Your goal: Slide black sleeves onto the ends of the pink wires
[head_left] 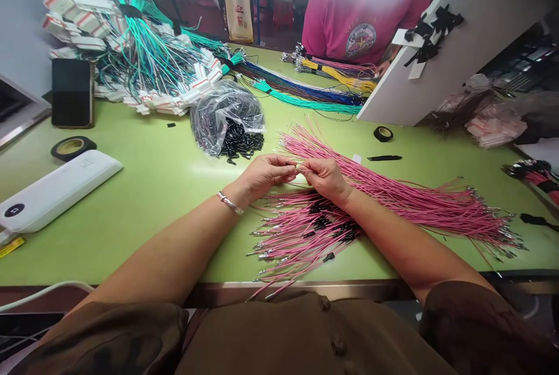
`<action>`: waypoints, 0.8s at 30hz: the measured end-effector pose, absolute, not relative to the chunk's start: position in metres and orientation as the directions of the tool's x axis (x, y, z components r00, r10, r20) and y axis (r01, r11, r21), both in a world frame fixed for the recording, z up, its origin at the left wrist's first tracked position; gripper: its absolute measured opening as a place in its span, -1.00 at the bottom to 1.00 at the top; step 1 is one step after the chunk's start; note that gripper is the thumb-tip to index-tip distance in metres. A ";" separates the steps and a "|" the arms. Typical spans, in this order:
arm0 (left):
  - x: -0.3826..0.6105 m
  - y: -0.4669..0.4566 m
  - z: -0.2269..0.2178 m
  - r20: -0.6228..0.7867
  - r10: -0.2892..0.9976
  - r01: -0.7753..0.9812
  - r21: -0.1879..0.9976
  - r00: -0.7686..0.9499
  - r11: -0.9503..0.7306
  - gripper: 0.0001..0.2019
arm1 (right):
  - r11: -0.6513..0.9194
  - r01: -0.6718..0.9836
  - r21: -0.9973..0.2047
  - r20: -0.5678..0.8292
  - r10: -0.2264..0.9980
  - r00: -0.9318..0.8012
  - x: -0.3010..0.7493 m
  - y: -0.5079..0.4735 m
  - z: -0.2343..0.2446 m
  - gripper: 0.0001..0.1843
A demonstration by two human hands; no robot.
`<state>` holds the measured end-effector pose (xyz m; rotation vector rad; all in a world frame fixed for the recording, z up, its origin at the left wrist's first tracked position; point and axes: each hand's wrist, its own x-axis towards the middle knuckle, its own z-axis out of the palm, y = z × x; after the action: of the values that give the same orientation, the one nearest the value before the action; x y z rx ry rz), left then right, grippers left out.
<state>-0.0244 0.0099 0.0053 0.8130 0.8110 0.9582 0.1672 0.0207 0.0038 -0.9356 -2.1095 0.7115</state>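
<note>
My left hand (264,175) and my right hand (325,177) meet over the green table (152,188), fingertips pinched together on a thin pink wire (299,169) and a small black piece that I cannot make out. Under my right wrist lies a fanned heap of pink wires (393,194) with metal ends; some nearer ones (297,235) carry black sleeves. A clear plastic bag (227,116) of small black sleeves sits just beyond my left hand.
A person in a pink shirt (358,14) sits opposite with yellow, blue and teal wire bundles (314,87). Teal tagged cables (144,55), a phone (72,92), tape rolls (72,147), a white power bank (52,191) lie left. A white board (458,31) stands right.
</note>
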 end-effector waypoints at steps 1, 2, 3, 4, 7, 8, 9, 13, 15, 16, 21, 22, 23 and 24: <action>-0.024 0.010 0.005 -0.214 0.908 -0.349 0.872 0.360 0.343 -0.66 | 0.580 0.395 -0.712 0.374 0.790 -0.485 0.167 0.021 0.004 -0.57; -0.024 0.009 0.005 -0.210 0.906 -0.330 0.881 0.368 0.339 -0.66 | 0.575 0.399 -0.714 0.367 0.793 -0.486 0.168 0.022 0.004 -0.56; -0.025 0.009 0.005 -0.207 0.906 -0.317 0.888 0.369 0.332 -0.65 | 0.570 0.407 -0.713 0.359 0.796 -0.487 0.168 0.023 0.004 -0.55; -0.025 0.009 0.004 -0.201 0.909 -0.312 0.894 0.365 0.323 -0.64 | 0.567 0.417 -0.710 0.352 0.799 -0.487 0.169 0.024 0.003 -0.54; -0.030 0.012 0.005 -0.164 0.934 -0.304 0.915 0.317 0.264 -0.59 | 0.564 0.445 -0.696 0.362 0.810 -0.461 0.171 0.028 0.001 -0.53; -0.031 0.013 0.006 -0.154 0.945 -0.258 0.938 0.287 0.231 -0.59 | 0.564 0.449 -0.693 0.372 0.813 -0.448 0.172 0.029 0.000 -0.54; -0.033 0.014 0.007 -0.147 0.957 -0.178 0.964 0.251 0.195 -0.60 | 0.567 0.451 -0.689 0.381 0.813 -0.441 0.172 0.030 -0.001 -0.55; -0.038 0.015 0.011 -0.105 0.981 0.152 0.985 0.166 0.080 -0.65 | 0.627 0.427 -0.651 0.440 0.771 -0.461 0.172 0.029 0.000 -0.65; -0.038 0.014 0.010 -0.076 0.980 0.186 0.982 0.186 0.041 -0.69 | 0.652 0.408 -0.639 0.456 0.748 -0.482 0.173 0.028 0.001 -0.68; -0.038 0.014 0.009 -0.068 0.976 0.188 0.982 0.208 0.028 -0.70 | 0.658 0.402 -0.637 0.458 0.742 -0.489 0.173 0.027 0.001 -0.68; -0.038 0.018 0.004 -0.121 0.944 0.155 0.985 0.307 0.076 -0.66 | 0.671 0.407 -0.620 0.436 0.725 -0.532 0.172 0.032 -0.005 -0.68; -0.037 0.017 0.006 -0.131 0.942 0.147 0.985 0.308 0.088 -0.66 | 0.669 0.422 -0.612 0.430 0.729 -0.532 0.171 0.032 -0.005 -0.68; -0.036 0.016 0.009 -0.138 0.942 0.152 0.984 0.305 0.095 -0.66 | 0.672 0.431 -0.602 0.419 0.726 -0.545 0.170 0.031 -0.005 -0.69; -0.035 0.013 0.012 -0.145 0.938 0.159 0.982 0.314 0.098 -0.66 | 0.666 0.458 -0.589 0.425 0.737 -0.526 0.169 0.029 -0.003 -0.69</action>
<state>-0.0350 0.0133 0.0120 1.3562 1.1153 0.8041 0.1692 0.0289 -0.0028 -0.9179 -2.2121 0.5404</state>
